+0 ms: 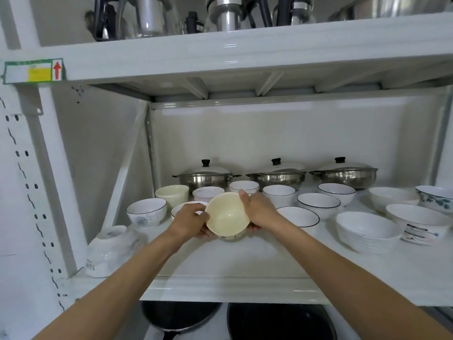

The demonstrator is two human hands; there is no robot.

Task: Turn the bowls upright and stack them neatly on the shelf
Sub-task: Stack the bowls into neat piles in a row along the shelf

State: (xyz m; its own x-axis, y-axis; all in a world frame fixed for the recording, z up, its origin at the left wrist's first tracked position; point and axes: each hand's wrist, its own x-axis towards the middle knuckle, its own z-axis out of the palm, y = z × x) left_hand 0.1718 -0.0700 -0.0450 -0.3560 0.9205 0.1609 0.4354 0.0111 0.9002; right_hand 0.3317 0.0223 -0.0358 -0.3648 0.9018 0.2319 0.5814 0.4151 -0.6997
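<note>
White shelf (pixel 245 285) carries three lidded steel pots (pixel 277 176) along back edge, many upright bowls (pixel 318 204) in front. One overturned bowl (pixel 110 251) at front left corner. Cream bowl (pixel 226 217) mid-shelf, tilted toward camera, clasped between left hand (pixel 190 220) and right hand (pixel 257 209).

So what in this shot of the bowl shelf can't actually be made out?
All in the head view:
- Outside and foot of the cream bowl: covered by the left hand and right hand.
- White bowl behind the left hand: only a sliver of rim shows.
- Lettering on the tipped white floral bowl: blurred, unreadable.
- Steel jugs on the upper shelf: cut by the top edge.
- Black pans below: cut by the bottom edge.
</note>
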